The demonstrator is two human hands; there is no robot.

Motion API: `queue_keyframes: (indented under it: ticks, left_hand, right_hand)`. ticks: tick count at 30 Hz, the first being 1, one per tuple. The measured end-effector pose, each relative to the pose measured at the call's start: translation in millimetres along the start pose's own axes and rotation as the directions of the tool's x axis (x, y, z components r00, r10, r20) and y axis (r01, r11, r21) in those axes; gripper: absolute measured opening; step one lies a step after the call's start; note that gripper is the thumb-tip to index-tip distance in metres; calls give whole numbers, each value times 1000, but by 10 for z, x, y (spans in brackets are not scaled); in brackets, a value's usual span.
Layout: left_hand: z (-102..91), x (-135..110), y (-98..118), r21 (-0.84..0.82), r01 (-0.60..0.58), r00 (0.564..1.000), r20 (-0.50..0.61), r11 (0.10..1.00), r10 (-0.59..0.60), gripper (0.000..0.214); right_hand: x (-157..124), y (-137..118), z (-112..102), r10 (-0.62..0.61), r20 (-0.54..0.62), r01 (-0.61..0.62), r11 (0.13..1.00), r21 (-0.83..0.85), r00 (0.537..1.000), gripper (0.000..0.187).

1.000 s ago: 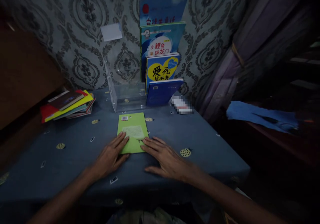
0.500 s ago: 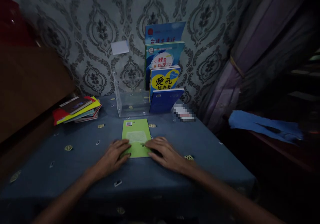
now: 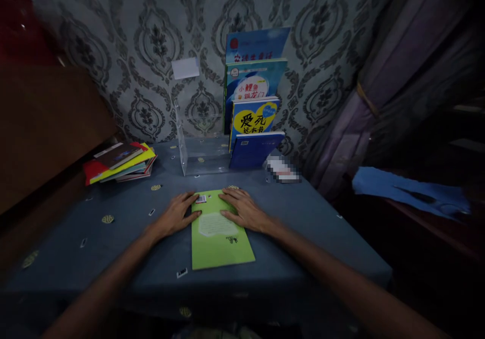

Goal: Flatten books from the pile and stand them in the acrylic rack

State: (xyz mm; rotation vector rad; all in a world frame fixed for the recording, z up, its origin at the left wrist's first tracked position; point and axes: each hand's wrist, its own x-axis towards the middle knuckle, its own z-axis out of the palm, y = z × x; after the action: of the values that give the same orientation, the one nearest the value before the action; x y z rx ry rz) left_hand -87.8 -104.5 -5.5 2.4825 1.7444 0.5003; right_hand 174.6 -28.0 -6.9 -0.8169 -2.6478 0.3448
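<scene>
A thin green book (image 3: 220,238) lies flat, back cover up, on the blue tablecloth (image 3: 113,258) in front of me. My left hand (image 3: 175,215) rests at the book's far left corner, fingers stretched out and touching its edge near the barcode. My right hand (image 3: 244,209) lies flat on the book's far right part, fingers spread. Neither hand holds anything. Behind the book stands a clear acrylic book stand (image 3: 197,149) with several blue and yellow books (image 3: 253,116) upright in its right half.
A stack of coloured books (image 3: 121,162) lies at the table's far left. A wooden cabinet (image 3: 41,122) stands left. A purple curtain (image 3: 364,91) and a blue cloth (image 3: 409,192) are right. Patterned wallpaper (image 3: 144,46) backs the table, whose front edge is near me.
The green book has slid toward me across the cloth. Both hands now rest at its far end instead of its near end.
</scene>
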Motion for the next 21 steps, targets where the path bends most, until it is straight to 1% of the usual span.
queue_keyframes:
  ticks: [4,7,9,11,13,14,16,18,20,21]
  left_hand:
    - [14,-403,281,8,-52,997,49,999,52,57]
    - [-10,-649,399,-2,-75,995,73,997,75,63]
    - [-60,-794,446,-20,-124,983,131,992,125,78]
    - [-105,-925,495,-39,-191,954,226,981,195,105]
    - [-99,-1032,554,-29,-231,929,289,972,230,126]
    - [-70,-1071,584,-4,-232,930,292,973,223,129]
    - [28,-1111,626,59,-222,947,250,973,201,125]
    - [123,-1097,630,88,-226,962,177,970,208,115]
    - [154,-1028,604,50,-234,971,72,971,230,100]
    - [137,-972,589,-6,-239,971,6,971,239,91]
  right_hand:
    - [-520,-185,-62,-15,61,12,998,60,998,58]
    - [-904,-279,-149,-49,78,41,994,99,996,58]
    - [-1148,-316,-222,-67,70,58,991,119,995,55]
    - [-1369,-340,-279,-92,61,84,989,125,994,53]
    - [-1543,-355,-291,-132,58,126,987,103,990,60]
    - [-1606,-360,-276,-153,55,148,985,84,987,64]
    - [-1676,-362,-220,-175,29,174,984,39,984,67]
    - [-1669,-351,-166,-178,-16,178,984,15,984,62]
    - [-1592,-334,-161,-168,-80,172,984,48,983,52]
    - [-1530,-328,-183,-162,-110,173,981,93,981,48]
